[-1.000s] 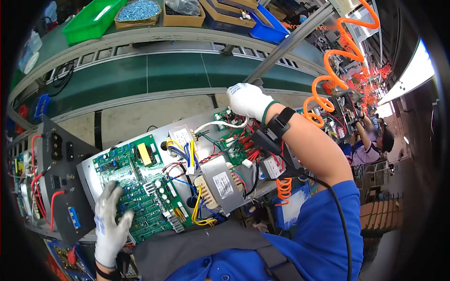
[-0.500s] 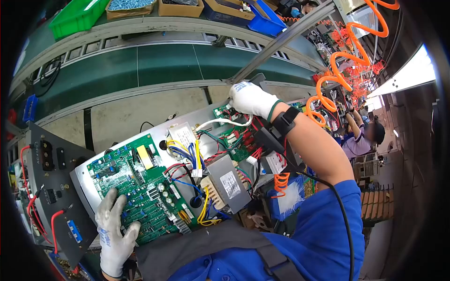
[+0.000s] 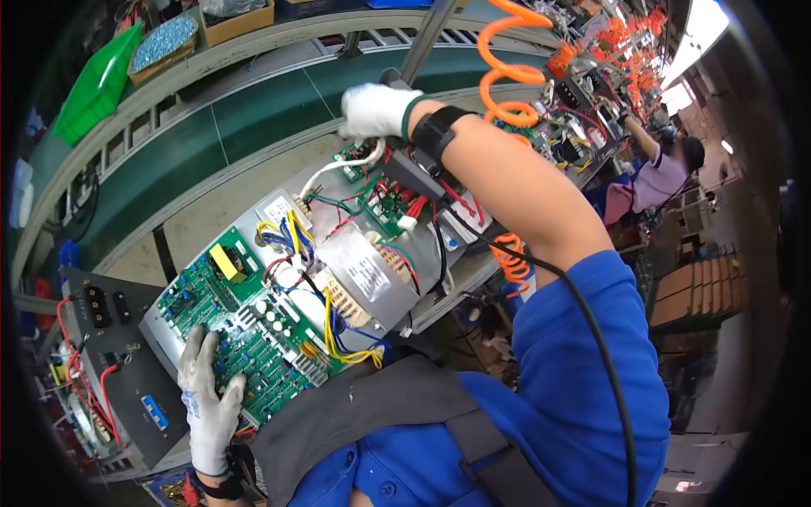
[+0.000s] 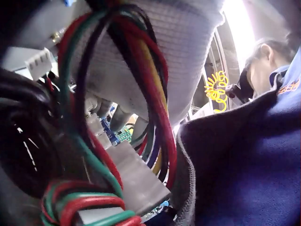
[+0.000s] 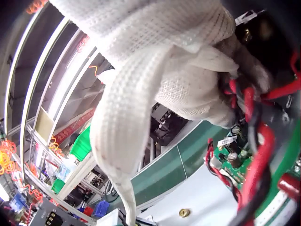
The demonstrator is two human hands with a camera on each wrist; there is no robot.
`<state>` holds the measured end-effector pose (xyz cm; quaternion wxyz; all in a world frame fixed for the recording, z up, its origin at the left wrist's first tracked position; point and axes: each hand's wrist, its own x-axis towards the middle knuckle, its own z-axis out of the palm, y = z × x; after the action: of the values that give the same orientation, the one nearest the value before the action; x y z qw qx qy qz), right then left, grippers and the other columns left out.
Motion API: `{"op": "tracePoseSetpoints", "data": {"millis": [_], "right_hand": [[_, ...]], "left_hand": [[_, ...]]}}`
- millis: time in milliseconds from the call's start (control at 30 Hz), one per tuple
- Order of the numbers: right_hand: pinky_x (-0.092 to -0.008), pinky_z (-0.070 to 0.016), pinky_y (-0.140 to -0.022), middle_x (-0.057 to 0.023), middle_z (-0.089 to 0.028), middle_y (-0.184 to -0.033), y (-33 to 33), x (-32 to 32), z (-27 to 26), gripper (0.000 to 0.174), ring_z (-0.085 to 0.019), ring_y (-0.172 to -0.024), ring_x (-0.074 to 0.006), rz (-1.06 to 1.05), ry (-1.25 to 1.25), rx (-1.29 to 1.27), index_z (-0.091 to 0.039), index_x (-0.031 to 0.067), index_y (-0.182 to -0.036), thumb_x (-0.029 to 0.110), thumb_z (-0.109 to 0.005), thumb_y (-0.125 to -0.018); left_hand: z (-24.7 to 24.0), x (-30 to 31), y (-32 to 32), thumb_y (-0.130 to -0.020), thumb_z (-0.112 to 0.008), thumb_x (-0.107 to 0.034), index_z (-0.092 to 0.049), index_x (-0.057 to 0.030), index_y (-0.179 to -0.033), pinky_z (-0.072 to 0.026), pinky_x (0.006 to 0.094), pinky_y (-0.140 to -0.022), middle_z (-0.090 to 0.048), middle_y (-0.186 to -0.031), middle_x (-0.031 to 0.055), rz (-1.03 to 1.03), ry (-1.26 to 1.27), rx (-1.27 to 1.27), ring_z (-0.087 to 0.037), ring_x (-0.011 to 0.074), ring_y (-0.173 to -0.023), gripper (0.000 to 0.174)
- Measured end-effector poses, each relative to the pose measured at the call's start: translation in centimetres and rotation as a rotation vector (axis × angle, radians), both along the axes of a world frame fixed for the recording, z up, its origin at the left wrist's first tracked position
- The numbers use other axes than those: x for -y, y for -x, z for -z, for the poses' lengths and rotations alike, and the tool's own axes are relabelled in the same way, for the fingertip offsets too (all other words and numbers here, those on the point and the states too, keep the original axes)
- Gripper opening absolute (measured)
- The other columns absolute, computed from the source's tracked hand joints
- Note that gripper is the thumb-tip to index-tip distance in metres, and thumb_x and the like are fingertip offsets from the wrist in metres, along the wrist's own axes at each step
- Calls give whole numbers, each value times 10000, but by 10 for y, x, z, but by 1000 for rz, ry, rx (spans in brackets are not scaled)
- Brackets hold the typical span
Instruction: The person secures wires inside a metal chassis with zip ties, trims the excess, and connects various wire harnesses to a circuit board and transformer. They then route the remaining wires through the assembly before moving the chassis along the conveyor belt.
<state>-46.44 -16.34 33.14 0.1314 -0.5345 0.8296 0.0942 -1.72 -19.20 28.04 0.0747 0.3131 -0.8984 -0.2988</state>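
My left hand (image 3: 207, 401), in a white glove, rests with extended fingers on the near-left part of a large green circuit board (image 3: 274, 325). In the left wrist view a bundle of red, green, black and yellow wires (image 4: 150, 89) crosses in front of the glove. My gloved right hand (image 3: 380, 111) reaches over the far end of the metal chassis, beside a small green board (image 3: 387, 211). Its curled fingers pinch twisted red and black wires (image 5: 256, 155) in the right wrist view; their ends are hidden by the fingers. A transformer (image 3: 363, 275) sits between the boards.
A dark panel with sockets and a blue switch (image 3: 155, 411) stands at the left end. Beyond the chassis runs a green conveyor (image 3: 270, 110), with a green bin (image 3: 97, 89) above it. An orange coiled hose (image 3: 498, 63) hangs near my right arm. Another person (image 3: 659, 173) works farther right.
The head view has turned, so the chassis appears more tilted and my right hand farther left in the picture. My left hand stays on the circuit board, my right at the far end.
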Motion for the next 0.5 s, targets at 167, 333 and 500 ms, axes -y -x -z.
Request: {"op": "tracePoseSetpoints", "data": {"millis": [167, 333, 500], "right_hand": [[-332, -491, -859, -140, -667, -1101, -40, -85, -104, 407, -636, -994, -248, -247, 566, 324, -647, 8, -1113, 356, -589, -910], [-307, -490, -650, -59, -645, -767, -77, -251, -87, 289, -590, -690, -123, -56, 187, 801, -657, 28, -1017, 292, -601, -915], [-306, -470, -588, -69, -610, -687, -122, -290, 69, 298, -576, -615, -132, 474, 479, 786, -638, 17, -940, 305, -659, -866]], "left_hand": [[-21, -15, -3, -777, -601, -22, -528, -4, -1277, -354, 424, -1069, -439, -1404, 204, 12, 3, -12, -416, 362, -1293, 505], [-49, -47, 26, -790, -572, 23, -605, -14, -1161, -404, 411, -1005, -580, -1248, 158, 60, 184, -152, -528, 330, -1176, 374], [-76, -67, 94, -800, -548, 26, -611, 10, -1120, -411, 434, -988, -606, -1181, 173, 542, 204, -282, -544, 355, -1143, 326]]}}
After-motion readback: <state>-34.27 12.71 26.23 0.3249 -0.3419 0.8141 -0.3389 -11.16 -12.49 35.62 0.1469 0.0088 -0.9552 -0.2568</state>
